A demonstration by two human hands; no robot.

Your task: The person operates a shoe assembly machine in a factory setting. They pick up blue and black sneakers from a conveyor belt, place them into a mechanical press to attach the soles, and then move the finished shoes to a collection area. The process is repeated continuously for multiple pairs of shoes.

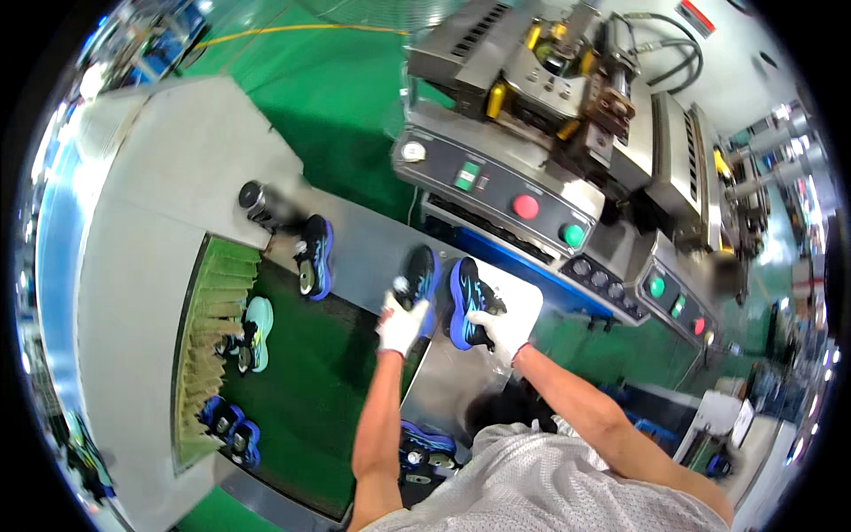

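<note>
Grips the left black-and-blue shoe (423,270) by its near end with the gloved left hand (400,327). Pinches the right black-and-blue shoe (463,297) at its near right side with the gloved right hand (503,332). Holds both side by side, soles facing, on the near side of the control panel (501,191).

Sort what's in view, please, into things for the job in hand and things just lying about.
Seemingly in the job: dark shoe in left hand; second dark shoe in right hand.
Probably lying about: dark cylinder; yellow cord or hose.
</note>
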